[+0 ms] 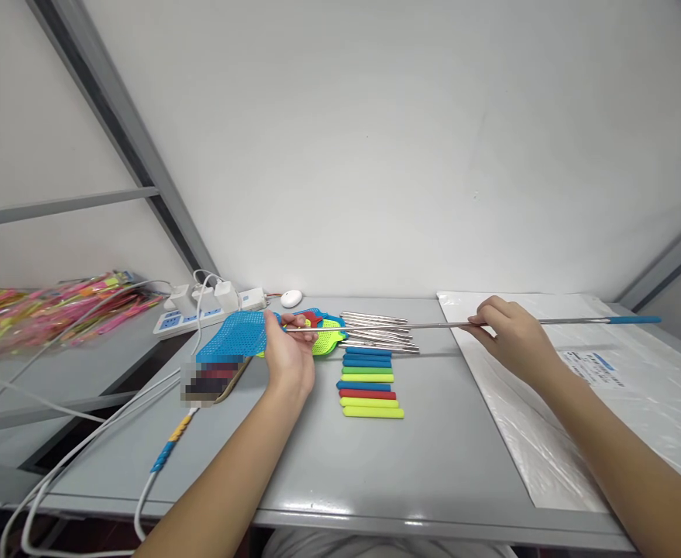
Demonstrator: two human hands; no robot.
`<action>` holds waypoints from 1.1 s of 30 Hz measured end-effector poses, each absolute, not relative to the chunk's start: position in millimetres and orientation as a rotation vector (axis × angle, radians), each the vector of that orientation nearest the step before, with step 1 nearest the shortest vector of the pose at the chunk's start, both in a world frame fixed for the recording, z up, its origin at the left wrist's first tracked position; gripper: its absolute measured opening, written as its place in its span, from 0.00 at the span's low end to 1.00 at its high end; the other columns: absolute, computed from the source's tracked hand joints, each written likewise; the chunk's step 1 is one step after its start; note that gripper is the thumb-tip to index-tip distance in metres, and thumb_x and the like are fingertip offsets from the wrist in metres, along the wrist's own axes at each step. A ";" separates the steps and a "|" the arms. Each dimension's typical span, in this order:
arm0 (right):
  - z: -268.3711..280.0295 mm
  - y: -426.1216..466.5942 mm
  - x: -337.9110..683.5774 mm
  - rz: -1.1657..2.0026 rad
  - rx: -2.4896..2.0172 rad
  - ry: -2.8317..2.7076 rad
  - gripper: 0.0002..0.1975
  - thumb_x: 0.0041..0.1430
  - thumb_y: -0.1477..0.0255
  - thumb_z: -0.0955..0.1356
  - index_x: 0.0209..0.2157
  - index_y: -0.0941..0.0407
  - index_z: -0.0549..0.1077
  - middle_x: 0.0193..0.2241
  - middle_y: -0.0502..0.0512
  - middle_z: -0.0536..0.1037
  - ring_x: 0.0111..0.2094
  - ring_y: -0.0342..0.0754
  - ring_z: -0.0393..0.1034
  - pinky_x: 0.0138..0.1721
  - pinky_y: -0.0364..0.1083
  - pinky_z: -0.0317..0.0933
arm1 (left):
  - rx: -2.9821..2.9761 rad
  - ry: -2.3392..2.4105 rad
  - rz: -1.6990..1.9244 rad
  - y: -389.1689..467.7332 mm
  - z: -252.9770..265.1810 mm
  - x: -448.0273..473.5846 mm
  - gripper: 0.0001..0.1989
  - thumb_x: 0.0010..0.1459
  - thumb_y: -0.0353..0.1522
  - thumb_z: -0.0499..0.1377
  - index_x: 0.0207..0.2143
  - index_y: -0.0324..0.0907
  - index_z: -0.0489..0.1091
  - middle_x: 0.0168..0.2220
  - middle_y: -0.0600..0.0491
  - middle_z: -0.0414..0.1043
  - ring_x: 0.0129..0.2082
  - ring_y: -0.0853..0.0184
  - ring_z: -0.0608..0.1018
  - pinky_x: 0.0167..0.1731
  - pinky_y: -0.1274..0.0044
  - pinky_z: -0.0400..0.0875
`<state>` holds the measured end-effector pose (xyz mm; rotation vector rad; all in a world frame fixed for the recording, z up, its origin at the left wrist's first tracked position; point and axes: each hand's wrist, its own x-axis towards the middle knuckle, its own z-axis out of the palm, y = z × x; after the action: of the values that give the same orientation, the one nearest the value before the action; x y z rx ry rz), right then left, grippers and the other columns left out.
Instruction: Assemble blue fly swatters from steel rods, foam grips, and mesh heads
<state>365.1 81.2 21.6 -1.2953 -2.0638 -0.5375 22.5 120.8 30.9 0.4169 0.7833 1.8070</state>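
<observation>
A fly swatter point(236, 335) with a blue mesh head, a long thin metal rod and a blue handle sleeve stretches sideways between my hands. My left hand point(290, 355) is closed on the rod beside the mesh head. My right hand point(506, 333) pinches the rod farther along, short of the blue sleeve at the far right. Behind the rod lie several metal rods point(375, 319) and more swatter heads point(329, 341) in green, blue and red. Several coloured handle sleeves point(369, 395) in blue, green, red and yellow lie in a column nearer the front.
A phone point(209, 384) with a cable lies at left. Behind it stand a power strip point(192, 324) with chargers and a white round object point(291, 297). A white plastic-wrapped sheet point(549, 434) covers the right side. Bagged colourful items point(55, 310) lie far left, past the metal frame.
</observation>
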 end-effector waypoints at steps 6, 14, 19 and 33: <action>17.8 80.4 358.7 -0.561 -1.270 -2.135 0.08 0.65 0.66 0.65 0.32 0.54 0.69 0.28 0.50 0.72 0.26 0.43 0.62 0.28 0.43 0.53 | 0.485 0.792 1.957 123.4 31.1 20.0 0.21 0.66 0.45 0.44 0.27 0.42 0.61 0.22 0.57 0.64 0.14 0.75 0.63 0.19 0.81 0.62; 12.7 73.8 346.2 -0.651 -1.282 -2.241 0.12 0.67 0.65 0.62 0.32 0.54 0.71 0.22 0.46 0.70 0.21 0.40 0.58 0.21 0.42 0.43 | 0.402 0.759 1.873 126.3 27.9 16.3 0.22 0.67 0.45 0.43 0.25 0.42 0.60 0.21 0.56 0.64 0.16 0.73 0.65 0.18 0.82 0.60; 14.8 69.5 337.4 -0.732 -1.265 -2.233 0.13 0.67 0.65 0.61 0.31 0.54 0.71 0.20 0.46 0.70 0.19 0.39 0.57 0.21 0.43 0.40 | 0.421 0.746 1.859 123.3 26.9 24.0 0.21 0.67 0.43 0.42 0.25 0.42 0.59 0.18 0.57 0.62 0.17 0.73 0.66 0.17 0.82 0.58; 18.5 50.1 284.2 -0.755 -1.217 -2.198 0.18 0.68 0.63 0.60 0.27 0.55 0.71 0.17 0.46 0.66 0.17 0.39 0.53 0.20 0.43 0.36 | 0.773 0.674 1.679 82.5 21.4 75.8 0.23 0.65 0.48 0.47 0.27 0.41 0.67 0.26 0.53 0.66 0.25 0.71 0.69 0.24 0.81 0.65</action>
<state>284.2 50.1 18.5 -1.2171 -2.1979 -0.7551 75.8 82.5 21.4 0.7727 0.6737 1.6792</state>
